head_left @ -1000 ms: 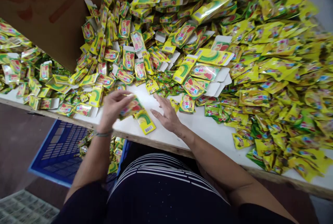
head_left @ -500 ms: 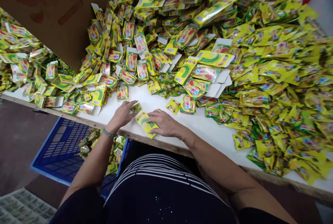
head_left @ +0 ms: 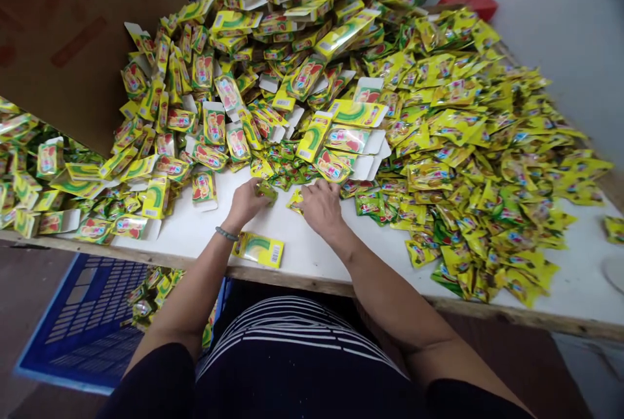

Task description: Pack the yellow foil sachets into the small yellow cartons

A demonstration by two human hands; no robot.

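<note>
My left hand (head_left: 247,203) is closed around a small green candy sachet (head_left: 266,193) above the white tabletop. Across from it, my right hand (head_left: 322,210) has its fingers bent over a small yellow sachet (head_left: 295,201), gripping its right side. A yellow-green printed box (head_left: 259,249) lies flat beside my left wrist, close to the table's front edge. Another box (head_left: 203,190) lies left of my left hand. Small green sachets (head_left: 287,167) are heaped just beyond both hands. Whatever is under my right palm is hidden.
Many printed boxes (head_left: 234,91) are piled behind, some with flaps open. Yellow sachets (head_left: 448,126) form a large heap to the right. A brown carton (head_left: 92,29) stands at the left. Below the edge is a blue crate (head_left: 88,321) with filled packs.
Both hands have moved away from the box, which now lies on the table, turned. My right hand has gone to the yellow sachet. The view has swung to the right.
</note>
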